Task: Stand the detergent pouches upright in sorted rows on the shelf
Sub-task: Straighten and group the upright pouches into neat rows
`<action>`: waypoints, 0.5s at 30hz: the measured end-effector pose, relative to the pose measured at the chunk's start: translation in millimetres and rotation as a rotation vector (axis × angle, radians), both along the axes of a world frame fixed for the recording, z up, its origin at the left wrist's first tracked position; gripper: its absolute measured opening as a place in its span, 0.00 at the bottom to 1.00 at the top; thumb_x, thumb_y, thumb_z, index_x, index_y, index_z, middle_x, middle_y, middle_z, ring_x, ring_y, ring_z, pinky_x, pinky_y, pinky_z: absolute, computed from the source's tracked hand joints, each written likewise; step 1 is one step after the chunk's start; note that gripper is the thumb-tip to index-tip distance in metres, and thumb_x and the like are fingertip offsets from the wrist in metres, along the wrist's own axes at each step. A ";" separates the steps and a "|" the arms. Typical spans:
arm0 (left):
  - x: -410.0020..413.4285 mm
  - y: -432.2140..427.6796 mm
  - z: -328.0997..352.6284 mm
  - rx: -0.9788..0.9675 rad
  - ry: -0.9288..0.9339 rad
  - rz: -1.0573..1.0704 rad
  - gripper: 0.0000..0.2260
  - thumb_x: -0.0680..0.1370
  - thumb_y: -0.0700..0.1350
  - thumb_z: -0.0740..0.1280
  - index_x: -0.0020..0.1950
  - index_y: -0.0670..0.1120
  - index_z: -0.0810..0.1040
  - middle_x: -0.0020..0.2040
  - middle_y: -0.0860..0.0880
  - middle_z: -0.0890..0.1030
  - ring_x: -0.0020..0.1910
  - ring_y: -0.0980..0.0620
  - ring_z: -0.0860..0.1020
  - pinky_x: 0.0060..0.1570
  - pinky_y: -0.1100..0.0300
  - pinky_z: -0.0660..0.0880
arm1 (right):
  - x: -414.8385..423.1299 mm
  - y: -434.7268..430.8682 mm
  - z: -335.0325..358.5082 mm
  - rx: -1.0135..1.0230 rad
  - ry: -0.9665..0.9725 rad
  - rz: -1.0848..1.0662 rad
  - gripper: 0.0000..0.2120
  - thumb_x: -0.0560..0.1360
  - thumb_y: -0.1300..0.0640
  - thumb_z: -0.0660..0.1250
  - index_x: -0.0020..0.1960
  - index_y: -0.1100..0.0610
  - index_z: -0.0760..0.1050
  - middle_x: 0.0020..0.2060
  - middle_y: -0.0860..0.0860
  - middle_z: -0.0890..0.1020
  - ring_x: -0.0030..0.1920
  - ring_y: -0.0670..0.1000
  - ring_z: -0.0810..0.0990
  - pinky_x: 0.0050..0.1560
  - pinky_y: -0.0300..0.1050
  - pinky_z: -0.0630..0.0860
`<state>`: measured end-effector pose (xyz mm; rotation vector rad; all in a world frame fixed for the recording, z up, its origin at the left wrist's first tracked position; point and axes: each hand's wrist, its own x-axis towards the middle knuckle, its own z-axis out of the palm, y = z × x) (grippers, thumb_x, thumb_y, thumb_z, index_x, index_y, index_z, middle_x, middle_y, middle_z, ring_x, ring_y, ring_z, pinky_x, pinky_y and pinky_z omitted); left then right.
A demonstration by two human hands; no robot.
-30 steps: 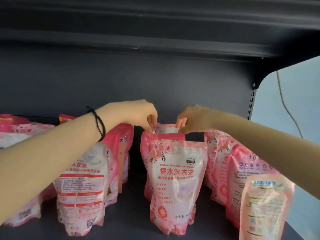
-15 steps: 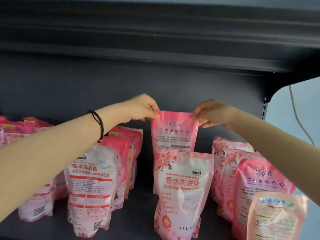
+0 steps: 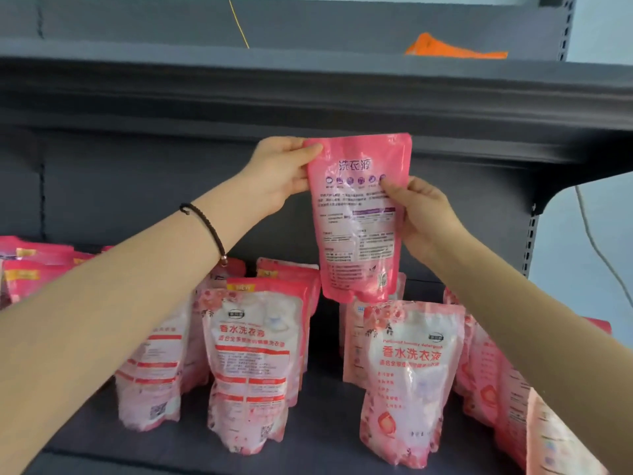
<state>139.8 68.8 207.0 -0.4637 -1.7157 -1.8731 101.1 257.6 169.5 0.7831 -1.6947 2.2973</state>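
Note:
A pink detergent pouch (image 3: 356, 217) hangs in the air above the shelf, its printed back toward me. My left hand (image 3: 277, 176) pinches its top left corner. My right hand (image 3: 423, 214) grips its right edge lower down. Below it, pink and white pouches stand upright in rows on the dark shelf (image 3: 318, 430): one front pouch (image 3: 253, 368) left of centre, another front pouch (image 3: 407, 382) right of centre with a pouch behind it. More pouches stand behind my left forearm.
The upper shelf board (image 3: 308, 97) runs close above the held pouch. Further pouches crowd the far left (image 3: 30, 265) and the right end (image 3: 496, 378). An orange item (image 3: 452, 49) lies on the top shelf. The shelf upright (image 3: 531, 231) stands at right.
Both hands have lifted the pouch out from behind the front right-of-centre pouch and raised it well above the row. My right hand has slid down from the top corner to the side.

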 end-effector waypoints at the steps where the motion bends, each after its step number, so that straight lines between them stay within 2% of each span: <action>1: 6.2 -3.2 -0.4 0.017 0.011 -0.020 0.02 0.78 0.37 0.66 0.50 0.41 0.78 0.44 0.46 0.83 0.39 0.53 0.84 0.39 0.59 0.81 | 11.3 -4.5 -0.3 -0.021 0.014 -0.010 0.03 0.77 0.61 0.66 0.49 0.61 0.75 0.43 0.55 0.84 0.40 0.52 0.84 0.40 0.47 0.82; 4: 28.2 -22.1 -4.1 -0.004 0.026 -0.057 0.06 0.78 0.38 0.66 0.53 0.39 0.79 0.46 0.45 0.83 0.41 0.52 0.84 0.40 0.59 0.81 | 42.4 -24.1 -9.2 -0.048 0.045 -0.061 0.04 0.77 0.60 0.67 0.50 0.60 0.75 0.42 0.55 0.84 0.39 0.52 0.85 0.37 0.46 0.81; 7: 49.3 -41.6 -8.6 -0.016 0.025 -0.093 0.07 0.78 0.39 0.66 0.55 0.39 0.79 0.47 0.45 0.84 0.41 0.52 0.83 0.41 0.59 0.81 | 69.4 -45.3 -20.6 -0.089 0.051 -0.081 0.05 0.76 0.58 0.68 0.50 0.59 0.76 0.45 0.56 0.85 0.42 0.54 0.85 0.41 0.50 0.82; 11: 79.1 -66.3 -17.9 -0.007 0.031 -0.094 0.03 0.78 0.40 0.67 0.50 0.43 0.80 0.44 0.48 0.84 0.39 0.54 0.83 0.40 0.60 0.81 | 101.2 -76.7 -37.4 -0.166 0.080 -0.074 0.03 0.76 0.59 0.67 0.48 0.58 0.76 0.42 0.54 0.85 0.39 0.52 0.85 0.40 0.49 0.82; 15: 101.2 -97.4 -47.4 0.013 0.003 -0.044 0.04 0.78 0.42 0.67 0.50 0.44 0.81 0.44 0.48 0.84 0.40 0.54 0.82 0.40 0.60 0.80 | 116.8 -113.8 -67.2 -0.218 0.069 -0.080 0.02 0.76 0.59 0.68 0.45 0.57 0.77 0.41 0.54 0.85 0.41 0.53 0.84 0.46 0.53 0.82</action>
